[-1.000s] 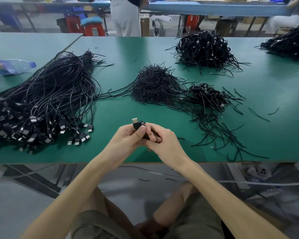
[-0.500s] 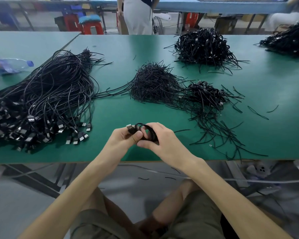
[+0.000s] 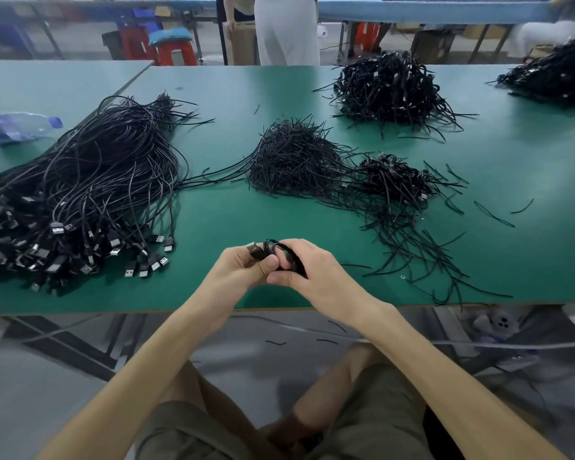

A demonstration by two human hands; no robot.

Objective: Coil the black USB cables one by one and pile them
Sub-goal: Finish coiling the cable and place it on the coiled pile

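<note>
USB cable (image 3: 279, 249) is in my hands, just above the near edge of the surface (image 3: 233, 207), wound into a small tight coil. Its plug (image 3: 253, 250) sticks out on the coil's left side. My left hand (image 3: 239, 273) pinches the coil at the plug end, thumb on top. My right hand (image 3: 319, 277) has its fingers curled round the loops from the other side. Both hands full, neither free.

Handling, my read:
- The cable is light, thin and soft, with some spring, so the loops will likely pop open if the pinch relaxes.
- The jacket looks smooth, so probably a bit slippery.
- The plug is the only rigid part and makes a good anchor.
- Best hold is across the whole bundle of loops next to the plug, not on a single strand.
- Can't tell whether the tail end is tucked or tied; it's hidden under the right hand.

Around it:
- Big heap of uncoiled cables (image 3: 90, 194) to the left, plugs fanned toward me.
- Small pile of coiled cables (image 3: 395, 180) ahead right, with loose strands scattered round it.
- Heap of short thin black strands (image 3: 292, 157) between those two. Possibly ties, can't tell.
- Larger cable pile (image 3: 389, 88) further back, and another pile (image 3: 558, 78) at the far right edge.
- Plastic water bottle (image 3: 17, 126) lying far left.
- Someone standing (image 3: 286, 28) beyond the surface.
</note>
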